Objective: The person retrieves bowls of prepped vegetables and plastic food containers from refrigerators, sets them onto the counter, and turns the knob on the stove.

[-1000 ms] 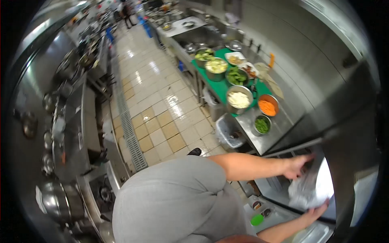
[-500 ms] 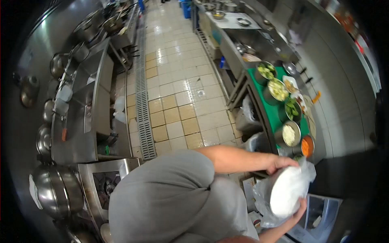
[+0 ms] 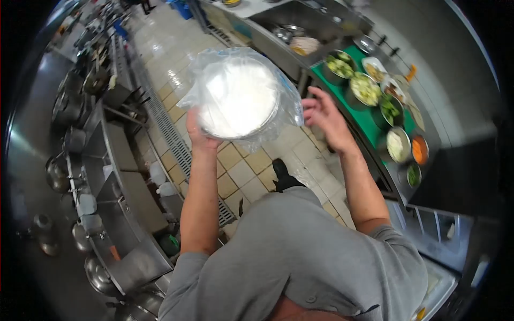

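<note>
My left hand grips the lower left side of a round bowl filled with something white. Clear plastic is wrapped loosely over the bowl and sticks out around its rim. The bowl is held up above the tiled floor, and I cannot tell what the white contents are. To the right of the plastic's edge, my right hand is raised with its fingers spread and slightly blurred; nothing shows in it.
On the right, a green board carries metal pots of cut vegetables, including greens and something orange. Beyond it is a steel sink. Steel counters and pans line the left side, beside a floor drain.
The plastic-covered bowl has moved from the lower right to above the aisle. My right hand is now off it while my left hand supports it. The camera view has turned.
</note>
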`<action>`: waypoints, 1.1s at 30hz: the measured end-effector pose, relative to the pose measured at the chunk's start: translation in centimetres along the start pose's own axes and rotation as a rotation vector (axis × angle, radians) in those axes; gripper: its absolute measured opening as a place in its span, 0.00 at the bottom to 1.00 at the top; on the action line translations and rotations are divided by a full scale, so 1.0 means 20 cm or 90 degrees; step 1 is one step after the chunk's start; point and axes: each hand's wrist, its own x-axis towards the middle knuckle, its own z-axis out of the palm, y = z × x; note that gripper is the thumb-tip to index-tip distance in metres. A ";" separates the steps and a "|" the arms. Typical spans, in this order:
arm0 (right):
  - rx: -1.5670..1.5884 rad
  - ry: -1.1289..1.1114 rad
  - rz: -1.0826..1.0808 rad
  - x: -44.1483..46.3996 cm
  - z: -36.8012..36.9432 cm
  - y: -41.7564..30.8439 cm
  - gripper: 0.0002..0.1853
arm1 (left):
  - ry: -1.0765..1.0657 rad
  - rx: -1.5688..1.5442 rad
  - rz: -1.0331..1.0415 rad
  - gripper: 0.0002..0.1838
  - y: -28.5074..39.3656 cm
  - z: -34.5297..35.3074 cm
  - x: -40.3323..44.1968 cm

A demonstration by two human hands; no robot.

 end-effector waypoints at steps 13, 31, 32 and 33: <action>0.087 -0.053 0.207 2.03 0.73 0.61 0.03 | 0.235 0.024 0.245 0.38 0.74 -0.83 0.62; 0.087 -0.368 0.185 3.66 1.75 0.98 0.36 | 0.083 -0.069 0.061 0.35 1.75 -1.78 2.20; 0.088 -0.364 0.188 3.73 1.76 0.98 0.36 | 0.084 -0.069 0.056 0.35 1.78 -1.81 2.32; 0.163 -0.321 0.262 3.78 1.76 0.98 0.36 | 0.097 -0.068 0.033 0.34 1.79 -1.87 2.46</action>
